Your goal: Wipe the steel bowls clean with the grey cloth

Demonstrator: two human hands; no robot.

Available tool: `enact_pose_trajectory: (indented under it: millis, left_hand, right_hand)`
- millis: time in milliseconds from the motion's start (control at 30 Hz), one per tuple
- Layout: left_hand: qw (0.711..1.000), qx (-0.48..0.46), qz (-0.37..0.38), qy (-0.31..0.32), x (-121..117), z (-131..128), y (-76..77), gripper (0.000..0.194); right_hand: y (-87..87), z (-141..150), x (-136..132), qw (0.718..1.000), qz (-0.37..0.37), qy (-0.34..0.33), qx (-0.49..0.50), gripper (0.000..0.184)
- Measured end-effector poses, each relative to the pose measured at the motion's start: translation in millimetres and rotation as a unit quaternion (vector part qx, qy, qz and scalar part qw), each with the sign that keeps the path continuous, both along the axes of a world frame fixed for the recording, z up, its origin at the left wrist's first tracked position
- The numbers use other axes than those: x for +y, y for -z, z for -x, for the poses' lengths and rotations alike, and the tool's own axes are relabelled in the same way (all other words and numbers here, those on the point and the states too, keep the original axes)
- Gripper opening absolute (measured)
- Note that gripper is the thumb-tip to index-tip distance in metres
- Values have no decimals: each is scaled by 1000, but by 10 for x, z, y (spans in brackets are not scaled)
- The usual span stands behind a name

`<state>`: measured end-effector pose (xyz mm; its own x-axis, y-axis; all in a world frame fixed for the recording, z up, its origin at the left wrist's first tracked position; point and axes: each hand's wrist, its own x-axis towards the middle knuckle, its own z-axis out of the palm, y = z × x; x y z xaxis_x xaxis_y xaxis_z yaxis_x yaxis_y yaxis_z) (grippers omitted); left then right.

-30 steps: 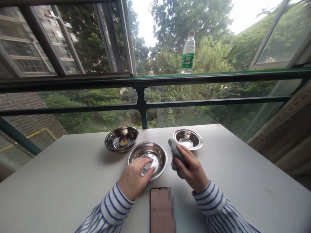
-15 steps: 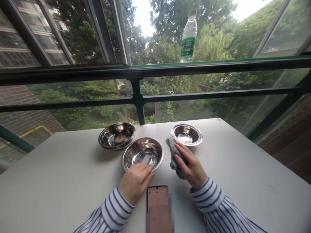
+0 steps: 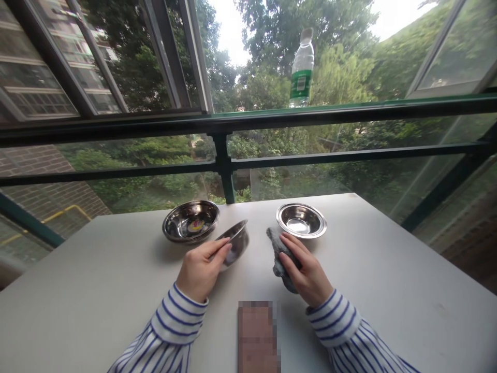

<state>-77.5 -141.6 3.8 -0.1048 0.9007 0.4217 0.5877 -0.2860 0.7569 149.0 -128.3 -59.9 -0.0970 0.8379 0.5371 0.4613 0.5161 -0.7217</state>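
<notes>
A steel bowl (image 3: pixel 238 246) is tipped steeply on its side, its rim pinched by my left hand (image 3: pixel 202 269). Its outer wall faces right, and part of it is hidden behind my fingers. My right hand (image 3: pixel 308 269) is closed on a crumpled grey cloth (image 3: pixel 276 243), which rests on the table. Just beyond the cloth sits a smaller wide-rimmed steel bowl (image 3: pixel 324 228), upright. Behind my left hand stands a stack of steel bowls (image 3: pixel 174 228); a round yellow and red sticker shows on the inner bottom of the top one.
The white table (image 3: pixel 116 290) ends at a dark green railing (image 3: pixel 349 111) by the window. A phone (image 3: pixel 257 336), partly pixelated, lies between my forearms at the near edge. On the railing ledge stands a clear plastic bottle (image 3: pixel 302 77) with a green label.
My left hand has lifted the near edge of the bowl and tilted it from upright onto its side. My right hand keeps the cloth in nearly the same place. The view has shifted slightly.
</notes>
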Motion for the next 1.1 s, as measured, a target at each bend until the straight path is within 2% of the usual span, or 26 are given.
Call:
enact_pose_trajectory:
  millis: [100,200,367,500,667,833,1033,1100]
  left_hand:
    - [989,-127,63,-39,41,41,-93,27]
    - [961,-249,110,-51,52,67,-179,33]
    - [886,-443,136,-19,19,-3,-280,26]
    - [833,-540,123,12,0,-136,-246,22]
    - [799,-591,96,55,-47,-271,-83,20]
    - [798,-592,72,82,-115,-315,29,18]
    - [797,-595,61,88,-149,-286,86,24]
    - [796,-599,48,73,-135,-267,94,21]
  right_hand:
    - [1,7,-4,1000,3,-3,2,39]
    - [-1,2,-8,1000,-2,-6,9,38]
    - [-93,13,-25,999,-47,-4,-3,39]
    - [-282,146,-63,989,-127,10,-69,42]
    - [-417,431,-145,948,-248,19,-199,46]
    - [-429,576,-163,897,-322,13,-302,40]
    - [-623,625,-42,903,-302,24,-305,38]
    - [-632,664,-52,893,-317,3,-321,37]
